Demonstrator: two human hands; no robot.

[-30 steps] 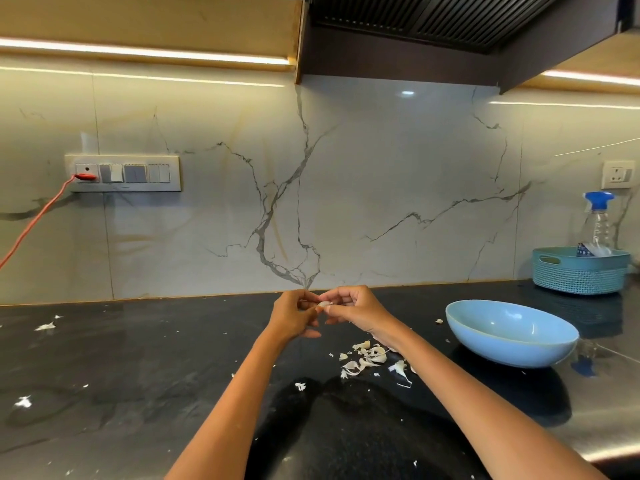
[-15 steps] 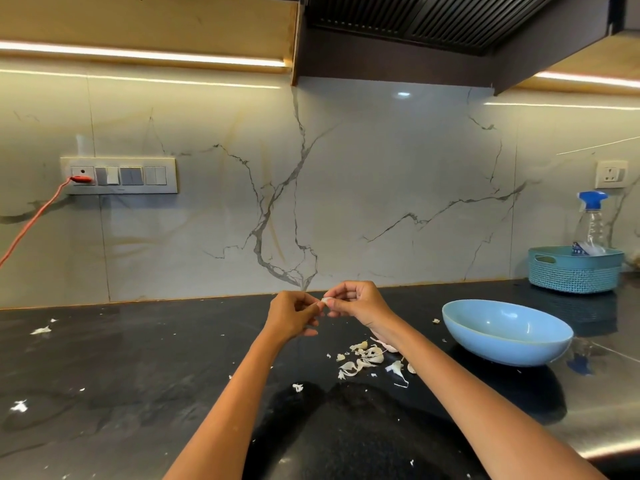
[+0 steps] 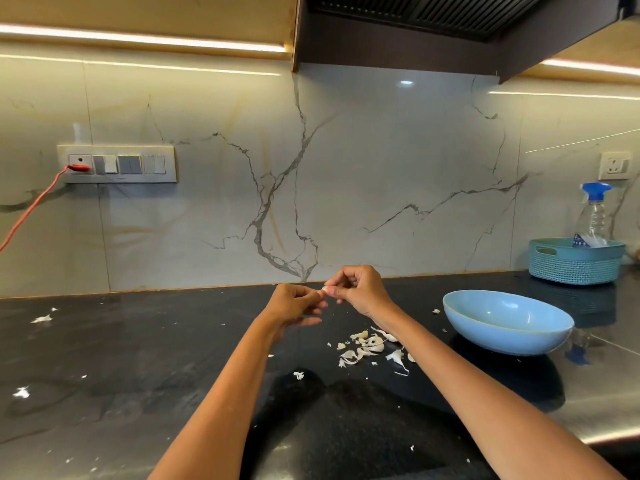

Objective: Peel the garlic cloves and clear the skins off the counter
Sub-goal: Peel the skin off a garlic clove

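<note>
Above the black counter [image 3: 138,358] my left hand [image 3: 294,304] and my right hand [image 3: 360,289] meet fingertip to fingertip, both pinching a small pale garlic clove [image 3: 323,289] that is mostly hidden by the fingers. Below them a heap of white garlic skins [image 3: 367,346] lies on the counter. A light blue bowl [image 3: 505,322] stands to the right of the skins; I see nothing in it.
Stray skin bits lie at the far left [image 3: 41,319], the lower left [image 3: 21,393] and near the middle [image 3: 298,375]. A teal basket [image 3: 575,261] with a spray bottle [image 3: 594,213] stands back right. A red cord [image 3: 31,209] hangs from the wall socket.
Both hands stay together on the clove with only small finger movements. The view has shifted slightly.
</note>
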